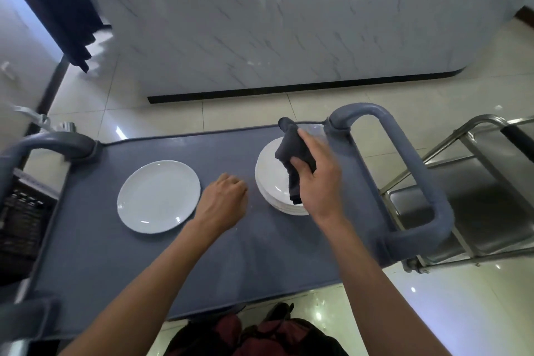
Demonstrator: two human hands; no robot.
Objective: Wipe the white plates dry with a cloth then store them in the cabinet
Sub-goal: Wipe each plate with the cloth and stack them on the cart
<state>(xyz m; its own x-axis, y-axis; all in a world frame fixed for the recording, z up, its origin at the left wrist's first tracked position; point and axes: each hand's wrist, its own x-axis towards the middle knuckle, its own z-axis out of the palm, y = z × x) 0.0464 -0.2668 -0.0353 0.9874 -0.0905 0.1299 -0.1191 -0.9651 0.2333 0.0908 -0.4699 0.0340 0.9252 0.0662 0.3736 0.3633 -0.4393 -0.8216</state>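
A single white plate (158,196) lies flat on the left part of the grey cart top (144,263). A stack of white plates (271,179) stands toward the cart's right end. My right hand (318,173) holds a dark grey cloth (294,153) above that stack, the cloth hanging over the top plate. My left hand (225,199) hovers between the single plate and the stack with its fingers curled, holding nothing.
The cart has thick grey handles at its left (49,143) and right (416,182) ends. A steel trolley (474,188) stands just right of the cart. A white marble-patterned counter (289,23) rises behind. Dark red cloth (260,335) shows below the near edge.
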